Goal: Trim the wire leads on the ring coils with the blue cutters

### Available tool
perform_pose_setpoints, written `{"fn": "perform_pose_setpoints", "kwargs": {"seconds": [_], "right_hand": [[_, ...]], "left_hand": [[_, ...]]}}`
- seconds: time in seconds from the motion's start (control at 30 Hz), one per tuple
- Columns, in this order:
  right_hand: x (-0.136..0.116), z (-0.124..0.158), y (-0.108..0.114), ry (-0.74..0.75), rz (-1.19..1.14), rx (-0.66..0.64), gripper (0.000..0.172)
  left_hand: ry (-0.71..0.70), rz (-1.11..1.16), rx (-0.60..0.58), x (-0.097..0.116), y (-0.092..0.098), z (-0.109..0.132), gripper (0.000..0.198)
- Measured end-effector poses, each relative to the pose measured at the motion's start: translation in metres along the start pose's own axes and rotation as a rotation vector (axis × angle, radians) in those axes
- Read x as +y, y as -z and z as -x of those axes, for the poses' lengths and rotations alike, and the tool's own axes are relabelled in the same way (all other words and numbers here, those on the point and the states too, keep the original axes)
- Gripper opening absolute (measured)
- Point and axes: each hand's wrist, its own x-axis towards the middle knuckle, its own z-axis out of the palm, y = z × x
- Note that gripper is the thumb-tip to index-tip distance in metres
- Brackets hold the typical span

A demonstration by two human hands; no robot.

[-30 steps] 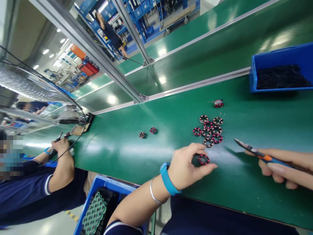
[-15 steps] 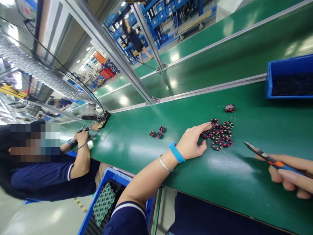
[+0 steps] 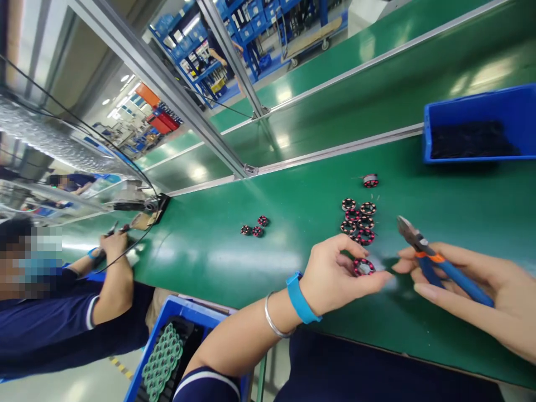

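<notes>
Drew the left hand [image 3: 329, 276] back from the ring cluster [image 3: 357, 216], pinching one pink-and-black ring [image 3: 357, 266] over the green bench [image 3: 293, 234]; held the cutters [image 3: 421, 243] in the right hand [image 3: 507, 293], near but apart. Probably paid to pinch the rim lightly, keeping skin clear of the blades [image 3: 407, 230].

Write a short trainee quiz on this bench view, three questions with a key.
1. What does the right hand hold?
A) a screwdriver
B) pliers with blue-and-orange handles
C) a paintbrush

2. True or false: the left hand holds a red-and-black ring.

3. How many parts lie in the small group to the left of the main cluster on the green bench?

Key:
1. B
2. True
3. Three
</notes>
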Motion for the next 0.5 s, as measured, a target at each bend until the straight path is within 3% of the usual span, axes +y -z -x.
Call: {"fn": "perform_pose_setpoints", "kwargs": {"seconds": [0.1,0.2,0.4,0.5], "right_hand": [[-0.017,-0.006,-0.001,-0.058,-0.111,-0.007,0.060],[-0.011,-0.005,-0.004,-0.060,-0.138,0.017,0.062],[-0.009,-0.004,-0.019,-0.051,-0.150,-0.002,0.060],[-0.015,-0.005,-0.022,-0.028,-0.152,-0.040,0.051]], "left_hand": [[0.082,0.138,-0.081,0.004,-0.016,-0.008,0.070],[0.087,0.186,-0.106,0.003,-0.023,-0.011,0.066],[-0.032,0.037,-0.119,-0.007,-0.024,-0.004,0.065],[-0.117,-0.051,-0.204,-0.012,-0.021,0.001,0.064]]}}
